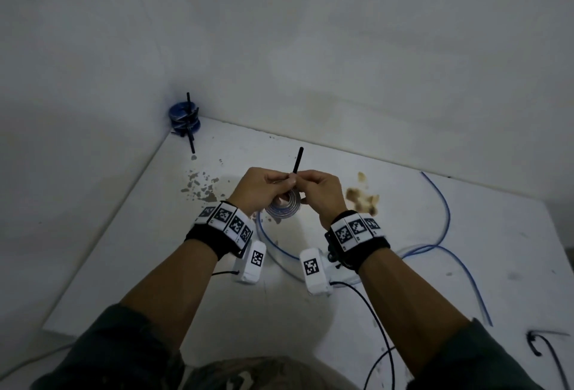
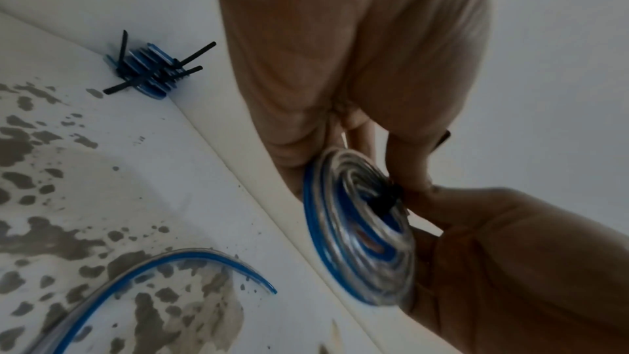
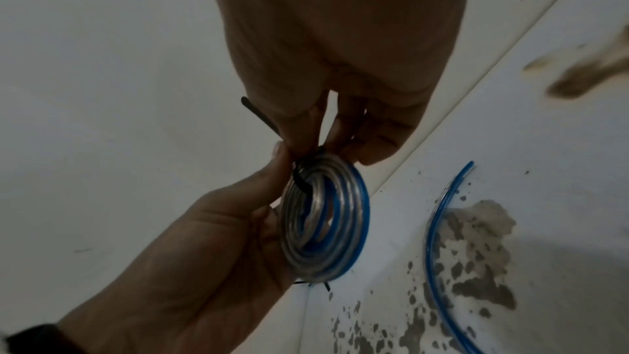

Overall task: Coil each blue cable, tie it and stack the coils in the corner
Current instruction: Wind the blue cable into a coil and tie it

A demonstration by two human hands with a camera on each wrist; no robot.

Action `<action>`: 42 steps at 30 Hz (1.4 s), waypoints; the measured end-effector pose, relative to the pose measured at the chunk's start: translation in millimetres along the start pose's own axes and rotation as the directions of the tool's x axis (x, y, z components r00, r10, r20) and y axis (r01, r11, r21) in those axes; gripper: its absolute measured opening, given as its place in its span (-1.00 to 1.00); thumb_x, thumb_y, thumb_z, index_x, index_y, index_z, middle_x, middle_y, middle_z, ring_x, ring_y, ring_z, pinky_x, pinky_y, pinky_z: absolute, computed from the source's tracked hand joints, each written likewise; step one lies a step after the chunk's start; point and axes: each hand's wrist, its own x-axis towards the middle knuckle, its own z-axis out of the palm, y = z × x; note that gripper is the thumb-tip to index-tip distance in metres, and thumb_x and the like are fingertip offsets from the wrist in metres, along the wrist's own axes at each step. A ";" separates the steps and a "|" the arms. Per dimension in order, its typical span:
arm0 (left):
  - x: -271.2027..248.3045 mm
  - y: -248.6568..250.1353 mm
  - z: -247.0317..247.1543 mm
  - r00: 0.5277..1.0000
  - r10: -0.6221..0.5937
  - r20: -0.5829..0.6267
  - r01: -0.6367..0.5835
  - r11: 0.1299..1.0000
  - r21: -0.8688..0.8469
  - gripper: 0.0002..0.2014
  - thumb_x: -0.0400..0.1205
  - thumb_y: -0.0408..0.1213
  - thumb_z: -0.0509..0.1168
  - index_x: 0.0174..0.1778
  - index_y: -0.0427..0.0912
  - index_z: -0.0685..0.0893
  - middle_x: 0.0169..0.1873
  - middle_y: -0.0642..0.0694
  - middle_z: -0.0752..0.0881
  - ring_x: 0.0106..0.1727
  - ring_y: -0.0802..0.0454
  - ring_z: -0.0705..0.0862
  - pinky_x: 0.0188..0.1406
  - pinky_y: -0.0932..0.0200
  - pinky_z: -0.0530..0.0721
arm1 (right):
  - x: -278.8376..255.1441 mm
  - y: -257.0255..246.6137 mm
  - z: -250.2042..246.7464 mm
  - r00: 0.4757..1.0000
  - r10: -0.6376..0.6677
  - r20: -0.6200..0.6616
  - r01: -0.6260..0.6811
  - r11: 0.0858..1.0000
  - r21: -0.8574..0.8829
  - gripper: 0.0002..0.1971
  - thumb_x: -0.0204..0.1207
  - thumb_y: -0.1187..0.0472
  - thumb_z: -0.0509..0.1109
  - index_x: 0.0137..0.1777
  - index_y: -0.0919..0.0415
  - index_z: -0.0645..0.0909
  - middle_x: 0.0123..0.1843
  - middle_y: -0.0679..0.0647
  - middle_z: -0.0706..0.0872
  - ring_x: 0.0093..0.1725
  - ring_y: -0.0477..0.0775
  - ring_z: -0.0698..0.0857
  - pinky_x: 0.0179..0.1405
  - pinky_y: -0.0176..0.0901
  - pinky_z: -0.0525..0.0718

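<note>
You've got the coil (image 1: pixel 282 208) up off the worktop (image 1: pixel 466 265), standing on edge between both hands, flat faces toward your palms. Your left hand (image 1: pixel 257 189) has its grip curled round the coil, and your right hand (image 1: pixel 320 192) pinches the black tie (image 1: pixel 297 161), whose free tail sticks up and away from you, tilted slightly right. The finished stack (image 1: pixel 184 119) sits in the corner, loose blue cable (image 1: pixel 441 203) lying to your right.
</note>
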 end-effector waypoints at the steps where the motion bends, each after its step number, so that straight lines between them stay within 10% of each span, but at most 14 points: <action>1: 1.1 -0.5 -0.7 1.000 -0.006 -0.025 0.006 1.000 0.011 -0.80 0.59 -0.30 0.47 0.12 -0.25 0.81 -0.16 -0.08 0.86 -0.16 0.14 0.82 -0.02 0.23 0.74 | 2.3 -0.8 3.9 1.000 0.016 -0.007 -0.016 1.000 0.012 -0.88 0.55 0.26 0.52 -0.10 0.34 0.80 -0.18 0.18 0.83 -0.22 0.03 0.78 -0.22 -0.11 0.76; 6: 6.9 -3.1 -10.8 0.993 -0.029 -0.111 0.034 0.998 0.043 -0.88 0.56 -0.33 0.50 -0.02 -0.26 0.85 -0.21 -0.15 0.86 -0.17 0.04 0.83 0.00 0.11 0.79 | 14.3 -12.5 24.0 0.996 0.061 -0.072 -0.061 0.998 0.009 -0.87 0.51 0.35 0.50 -0.27 0.29 0.77 -0.29 0.11 0.79 -0.30 -0.03 0.71 -0.36 -0.26 0.63; 11: 2.8 1.9 -28.7 0.984 0.097 -0.153 -0.058 0.969 0.242 -0.87 0.60 -0.34 0.45 -0.01 -0.29 0.85 -0.26 -0.19 0.85 -0.30 0.13 0.81 -0.19 0.30 0.76 | 28.4 -22.0 48.9 0.991 0.103 -0.087 -0.103 0.995 -0.001 -0.77 0.40 0.38 0.54 -0.49 0.30 0.71 -0.39 0.18 0.76 -0.28 0.15 0.73 -0.09 0.17 0.78; 17: -9.6 -7.2 -73.1 0.977 0.206 -0.060 -0.172 0.919 0.354 -0.78 0.61 -0.41 0.43 0.16 -0.23 0.81 -0.04 0.01 0.82 -0.08 0.32 0.76 -0.04 0.46 0.65 | 38.1 -24.0 66.0 0.940 -0.323 0.111 0.342 0.891 -0.300 -0.84 0.50 0.20 0.56 -0.24 0.27 0.82 -0.26 0.13 0.81 -0.21 0.08 0.76 -0.14 -0.06 0.71; 20: 0.1 -12.6 -101.9 0.918 0.327 -0.223 -0.163 0.826 0.540 -0.82 0.49 -0.44 0.53 0.01 -0.27 0.85 -0.08 -0.15 0.82 -0.12 0.06 0.74 -0.15 0.41 0.60 | 41.2 -34.7 72.3 0.880 -0.370 0.296 0.466 0.792 -0.396 -0.91 0.51 0.20 0.55 -0.15 0.21 0.82 -0.35 -0.05 0.72 -0.39 -0.19 0.59 -0.31 -0.36 0.50; 24: 17.5 -22.7 -123.0 0.798 0.510 -0.321 -0.216 0.740 0.637 -0.84 0.41 -0.42 0.61 -0.14 -0.34 0.83 -0.23 -0.14 0.72 -0.24 0.14 0.63 -0.20 0.55 0.53 | 33.9 -45.6 88.7 0.909 -0.051 0.414 0.092 0.993 -0.079 -0.78 0.60 0.36 0.35 0.17 0.30 0.75 -0.04 0.25 0.83 -0.16 0.12 0.79 -0.21 -0.06 0.75; 27: 25.6 -27.4 -134.7 0.748 0.576 -0.329 -0.281 0.725 0.629 -0.84 0.42 -0.46 0.60 -0.21 -0.38 0.75 -0.28 -0.08 0.70 -0.27 0.23 0.61 -0.20 0.45 0.59 | 35.5 -50.8 99.5 0.853 0.139 0.504 -0.294 0.924 0.244 -0.72 0.66 0.24 0.25 0.20 0.40 0.68 0.15 0.33 0.79 0.03 0.28 0.80 -0.05 0.06 0.78; 31: 40.8 -33.0 -145.4 0.699 0.649 -0.300 -0.322 0.661 0.678 -0.93 0.52 -0.48 0.50 -0.12 -0.35 0.77 -0.19 -0.11 0.73 -0.19 0.12 0.67 -0.12 0.29 0.66 | 45.2 -47.9 125.4 0.931 0.101 0.351 -0.178 0.965 0.192 -0.91 0.61 0.34 0.43 0.01 0.37 0.71 0.01 0.29 0.83 -0.19 0.16 0.78 -0.25 -0.13 0.76; 33: 49.5 -32.4 -145.2 0.717 0.559 -0.416 -0.272 0.774 0.571 -0.80 0.54 -0.54 0.43 0.06 -0.30 0.79 -0.01 -0.13 0.72 -0.09 0.09 0.68 -0.03 0.27 0.69 | 55.0 -49.2 139.9 0.957 0.064 0.282 -0.115 0.979 0.169 -0.92 0.60 0.45 0.39 -0.06 0.32 0.68 -0.05 0.24 0.83 -0.31 0.06 0.71 -0.37 -0.20 0.68; 35: 54.1 -24.3 -145.1 0.736 0.138 -0.663 -0.091 0.990 0.105 -0.75 0.60 -0.53 0.33 0.11 -0.16 0.75 0.04 -0.16 0.70 -0.05 -0.01 0.70 0.02 0.14 0.73 | 68.0 -51.6 153.1 0.960 0.021 0.279 -0.060 0.990 0.131 -0.85 0.61 0.47 0.36 -0.10 0.24 0.66 -0.09 0.14 0.84 -0.35 -0.02 0.66 -0.42 -0.24 0.61; 37: 56.4 -13.4 -147.0 0.758 -0.340 -0.557 0.020 0.866 -0.500 -0.92 0.68 -0.36 0.31 0.02 -0.22 0.70 -0.02 -0.26 0.74 -0.10 -0.11 0.74 -0.02 0.03 0.78 | 81.2 -52.4 164.6 0.949 -0.009 0.316 -0.017 0.997 0.079 -0.81 0.60 0.48 0.36 -0.13 0.20 0.66 -0.10 0.13 0.84 -0.36 -0.08 0.65 -0.45 -0.29 0.57; 39: 57.8 -5.6 -153.1 0.789 -0.451 -0.417 0.079 0.748 -0.659 -0.75 0.68 -0.21 0.37 0.05 -0.38 0.73 -0.07 -0.32 0.80 -0.14 -0.11 0.79 -0.17 0.09 0.81 | 92.7 -50.6 176.5 0.930 -0.032 0.366 0.020 0.999 0.037 -0.79 0.58 0.52 0.36 -0.16 0.20 0.67 -0.16 0.16 0.81 -0.36 -0.10 0.67 -0.46 -0.33 0.58; 42: 68.7 0.2 -169.1 0.765 -0.425 -0.483 0.090 0.814 -0.574 -0.80 0.64 -0.30 0.41 0.01 -0.40 0.76 -0.11 -0.30 0.81 -0.15 -0.06 0.78 -0.12 0.11 0.80 | 107.6 -49.5 195.1 0.919 -0.046 0.391 0.036 0.999 0.033 -0.79 0.55 0.52 0.41 -0.19 0.21 0.68 -0.21 0.15 0.78 -0.31 -0.09 0.71 -0.33 -0.29 0.66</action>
